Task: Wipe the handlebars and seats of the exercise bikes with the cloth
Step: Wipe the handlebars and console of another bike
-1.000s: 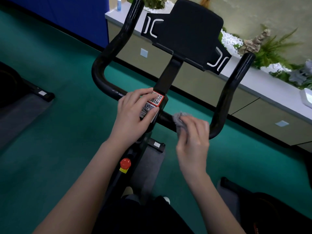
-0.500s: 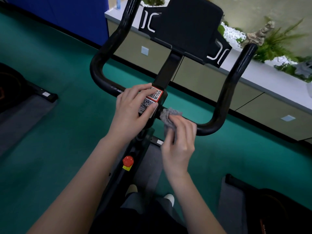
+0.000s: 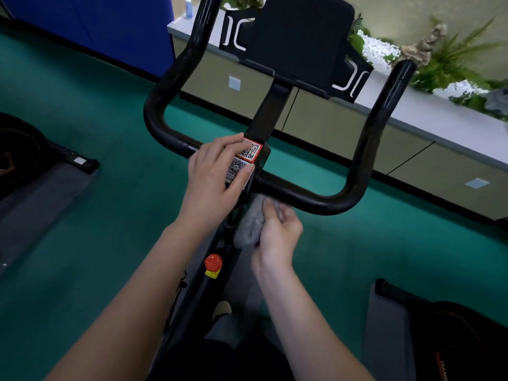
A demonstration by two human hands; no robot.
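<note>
Left hand point(image 3: 217, 177) gripped the handlebar point(image 3: 316, 199) at its centre, while right hand point(image 3: 277, 232), at the left's 5 o'clock, I logged clenched round the grey cloth point(image 3: 250, 221) just under the bar.

Laid throughout with teal-green carpet point(image 3: 82, 229). Closed off at the far left by a deep blue wall point(image 3: 96, 23). Lined along the far side with a low beige cabinet point(image 3: 330, 125) under a pale top point(image 3: 428, 116), with small square plates point(image 3: 234, 83) on its fronts. Planted above with ferns point(image 3: 453, 64), white pebbles point(image 3: 379, 50) and a rock point(image 3: 423, 45), against a plain beige wall point(image 3: 398, 12). Small blue bottle point(image 3: 188, 6) at the top's left end. Grey mat point(image 3: 35, 193) flat on the carpet at left, a second grey mat point(image 3: 387, 339) at right.
</note>
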